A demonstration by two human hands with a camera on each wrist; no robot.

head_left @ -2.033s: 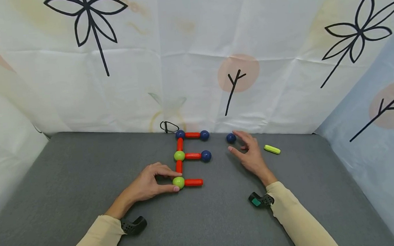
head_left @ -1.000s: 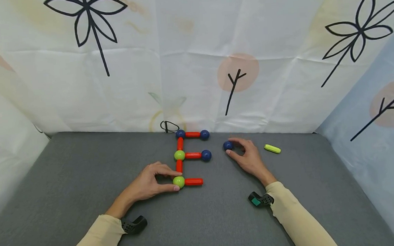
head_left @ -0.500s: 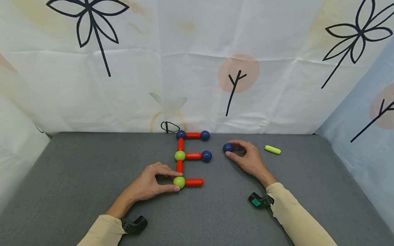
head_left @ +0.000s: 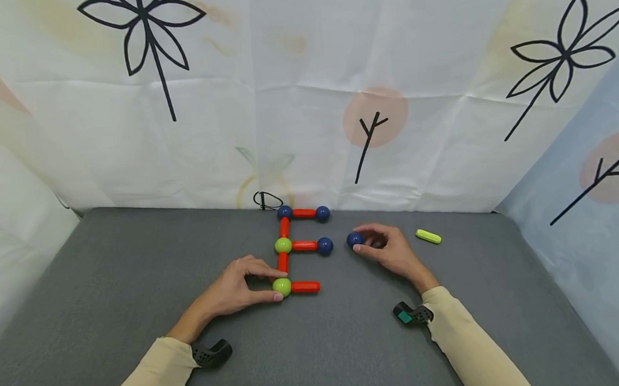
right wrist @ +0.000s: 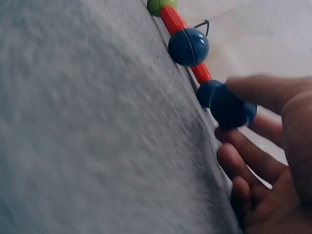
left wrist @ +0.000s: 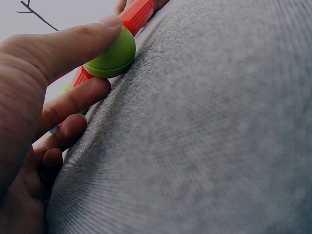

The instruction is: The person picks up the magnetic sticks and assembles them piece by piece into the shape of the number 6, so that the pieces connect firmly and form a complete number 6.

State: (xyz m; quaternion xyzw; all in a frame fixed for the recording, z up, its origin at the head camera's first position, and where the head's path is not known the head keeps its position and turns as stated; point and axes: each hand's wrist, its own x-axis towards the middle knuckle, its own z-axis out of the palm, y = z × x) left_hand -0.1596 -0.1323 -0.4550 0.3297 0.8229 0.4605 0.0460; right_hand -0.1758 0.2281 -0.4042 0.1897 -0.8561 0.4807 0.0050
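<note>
My left hand (head_left: 232,288) pinches the lower green ball (head_left: 282,288) between thumb and fingers. That ball is the bottom corner of an E-shaped figure of balls and red rods lying on the table. From it a red rod (head_left: 306,287) points right, its far end bare. The figure's middle green ball (head_left: 283,245) and top blue ball (head_left: 285,212) each carry a rod tipped with a blue ball. To the right, my right hand (head_left: 393,253) grips a loose blue ball (right wrist: 229,107) by thumb and fingertips, a short way from the middle rod's blue ball (head_left: 324,246).
A short yellow-green rod (head_left: 428,236) lies on the grey table (head_left: 322,355), right of my right hand. A white patterned cloth (head_left: 304,127) stands along the table's back edge, and a pale side cloth (head_left: 613,242) rises at the right.
My right hand has closed its fingers on the loose blue ball and brought it leftward and nearer to me. The left hand and the figure keep their places.
</note>
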